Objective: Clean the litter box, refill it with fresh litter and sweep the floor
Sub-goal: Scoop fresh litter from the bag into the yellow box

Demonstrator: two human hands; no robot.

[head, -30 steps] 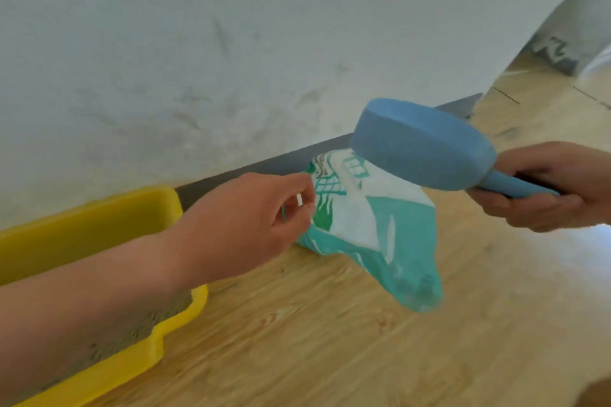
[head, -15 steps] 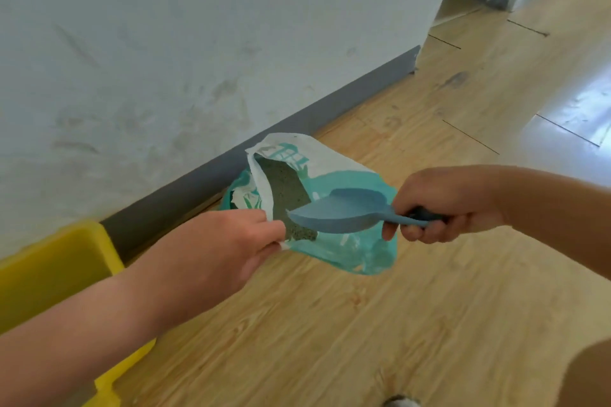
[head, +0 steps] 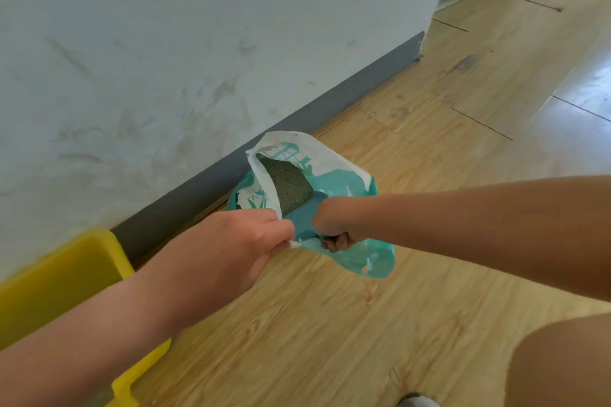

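Head view: scuffed white wall, grey skirting, wood-plank floor.

One head-worn camera looks forward and down at the light wooden plank floor, facing the scuffed white wall along its far edge. It sits close: the left hand pinching the teal-and-white plastic litter bag and the right hand gripping the blue plastic scoop fill mid-frame.

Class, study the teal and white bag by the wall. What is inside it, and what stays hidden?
Through the open mouth of the bag, grey-green litter shows, with a blue scoop reaching in. The right hand covers most of its handle; the bag walls hide the litter's depth.
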